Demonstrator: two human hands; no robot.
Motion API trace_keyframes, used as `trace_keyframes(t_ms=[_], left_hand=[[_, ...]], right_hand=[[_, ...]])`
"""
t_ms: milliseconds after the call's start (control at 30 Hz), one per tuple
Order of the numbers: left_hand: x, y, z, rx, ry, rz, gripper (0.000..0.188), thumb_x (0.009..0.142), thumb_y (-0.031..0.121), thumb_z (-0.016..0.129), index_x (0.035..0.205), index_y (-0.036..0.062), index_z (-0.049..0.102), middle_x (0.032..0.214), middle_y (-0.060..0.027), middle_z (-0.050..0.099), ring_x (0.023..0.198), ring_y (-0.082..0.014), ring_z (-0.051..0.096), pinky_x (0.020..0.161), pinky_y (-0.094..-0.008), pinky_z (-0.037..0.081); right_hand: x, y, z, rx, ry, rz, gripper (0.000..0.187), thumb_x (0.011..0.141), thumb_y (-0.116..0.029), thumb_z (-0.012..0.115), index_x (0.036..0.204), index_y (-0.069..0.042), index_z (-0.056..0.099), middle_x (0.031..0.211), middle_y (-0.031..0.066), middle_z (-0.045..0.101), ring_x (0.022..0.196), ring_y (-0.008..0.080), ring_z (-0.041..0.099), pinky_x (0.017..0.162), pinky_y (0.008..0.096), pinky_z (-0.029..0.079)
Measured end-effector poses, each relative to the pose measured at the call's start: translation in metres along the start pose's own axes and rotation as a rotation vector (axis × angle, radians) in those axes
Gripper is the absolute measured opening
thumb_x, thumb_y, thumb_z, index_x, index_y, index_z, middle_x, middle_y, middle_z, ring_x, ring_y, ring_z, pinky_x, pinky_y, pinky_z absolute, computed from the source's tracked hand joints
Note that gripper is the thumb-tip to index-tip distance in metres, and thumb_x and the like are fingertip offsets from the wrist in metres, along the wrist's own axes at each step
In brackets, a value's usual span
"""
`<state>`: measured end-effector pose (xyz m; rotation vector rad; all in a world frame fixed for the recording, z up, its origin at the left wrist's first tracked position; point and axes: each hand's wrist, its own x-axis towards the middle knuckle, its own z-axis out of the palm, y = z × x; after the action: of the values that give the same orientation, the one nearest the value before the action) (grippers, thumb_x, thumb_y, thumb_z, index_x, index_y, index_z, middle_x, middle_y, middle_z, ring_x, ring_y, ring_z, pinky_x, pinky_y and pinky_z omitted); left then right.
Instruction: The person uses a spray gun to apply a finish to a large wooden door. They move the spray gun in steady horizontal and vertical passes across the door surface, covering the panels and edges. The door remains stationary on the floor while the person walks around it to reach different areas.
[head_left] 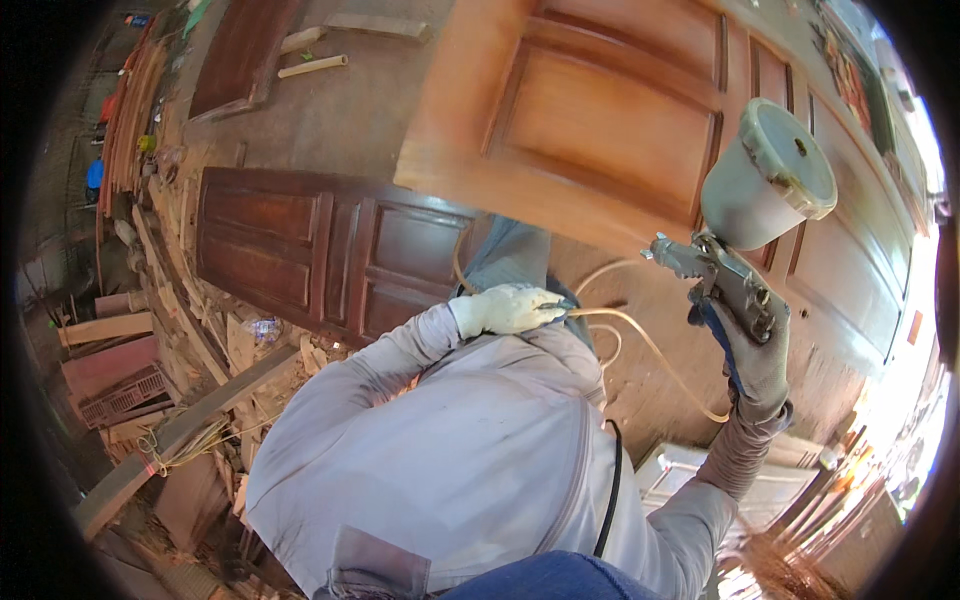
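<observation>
My right hand (764, 365), in a grey and dark glove, is wrapped round the handle of a metal spray gun (738, 290). A lidded grey paint cup (745, 195) sits on top of the gun, tilted. The gun's nozzle end points left, close to the near edge of a large orange-brown panelled wooden door (610, 125). In front of my body, my left hand (510, 308), in a pale glove, is closed round a thin yellowish hose (635, 322). The hose curves from there down to the right toward my right forearm.
A dark red-brown panelled door (265, 235) lies low at the left; another dark panel (240, 60) is behind it. Wood scraps (185, 320) and a long beam (185, 440) clutter the left side. More hose loops (605, 345) lie on the floor. Another door (850, 230) stands at the right.
</observation>
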<state>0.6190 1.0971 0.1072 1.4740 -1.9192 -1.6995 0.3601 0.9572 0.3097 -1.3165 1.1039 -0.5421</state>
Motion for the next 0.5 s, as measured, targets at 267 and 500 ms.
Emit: trace_keyframes(t_ms=[267,500], left_hand=[[-0.002,0.033,0.039,0.125,-0.052,0.068,0.040,0.097,0.037,0.054,0.125,0.0094,0.063,0.115,-0.0167,0.067,0.102,-0.0339,0.064,0.088,-0.0425,0.051],[0.008,0.039,0.064,0.250,-0.242,0.232,0.040,0.098,0.033,0.051,0.128,0.0080,0.059,0.123,-0.0147,0.064,0.107,-0.0312,0.063,0.090,-0.0423,0.051]], right_hand=[[-0.100,0.026,0.007,0.051,0.413,0.128,0.033,0.092,-0.007,0.063,0.124,-0.001,0.062,0.090,0.0056,0.069,0.072,0.0104,0.062,0.058,0.0208,0.043],[-0.202,0.063,-0.027,-0.071,1.015,0.170,0.019,0.093,-0.010,0.065,0.110,-0.002,0.067,0.089,0.0034,0.072,0.070,0.0071,0.064,0.056,0.0185,0.044]])
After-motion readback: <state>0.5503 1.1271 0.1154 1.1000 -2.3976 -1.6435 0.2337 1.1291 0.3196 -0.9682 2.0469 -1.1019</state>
